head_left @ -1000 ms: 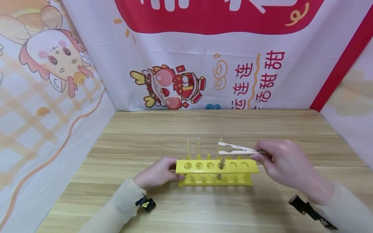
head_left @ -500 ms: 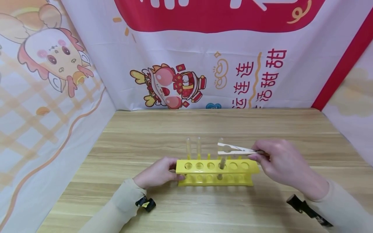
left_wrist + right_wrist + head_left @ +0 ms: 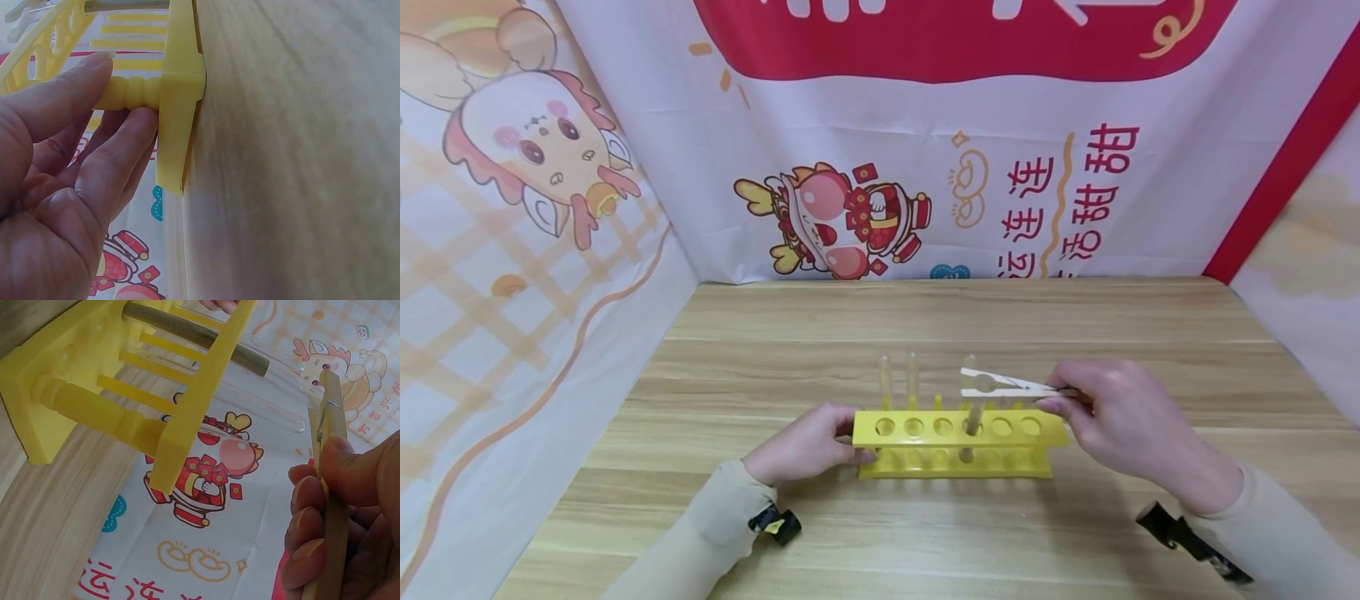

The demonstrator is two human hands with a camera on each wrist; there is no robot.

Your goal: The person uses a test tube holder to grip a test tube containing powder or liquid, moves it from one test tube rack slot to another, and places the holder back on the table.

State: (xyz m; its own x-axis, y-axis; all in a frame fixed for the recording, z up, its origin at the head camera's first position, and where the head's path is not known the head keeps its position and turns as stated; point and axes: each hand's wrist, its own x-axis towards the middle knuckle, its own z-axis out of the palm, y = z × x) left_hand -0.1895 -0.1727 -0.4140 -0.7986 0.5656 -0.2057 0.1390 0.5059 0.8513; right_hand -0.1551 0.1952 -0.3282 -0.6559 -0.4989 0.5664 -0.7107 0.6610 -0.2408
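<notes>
A yellow test tube rack (image 3: 925,442) stands on the wooden table, with a grey-brown, dark-looking test tube (image 3: 973,419) upright in one of its middle holes. At the rack's left end my left hand (image 3: 808,446) grips the yellow end post (image 3: 134,92) between thumb and fingers. My right hand (image 3: 1138,429) pinches a wooden test tube clamp (image 3: 1018,388) above the right part of the rack. In the head view the clamp's notched end overlaps the tube's upper part. The right wrist view shows the clamp (image 3: 331,419) close to the tube tops, its spring and handle between thumb and fingers.
Clear glass tubes (image 3: 885,382) stand with rounded ends up on pegs (image 3: 937,402) along the rack's back. The light wood table (image 3: 775,333) meets a printed cloth (image 3: 880,108) at its far edge. Black wrist cameras (image 3: 778,527) sit on both sleeves.
My right hand and the clamp have shifted very slightly left. My left hand keeps its grip on the rack, and the tubes stand as before.
</notes>
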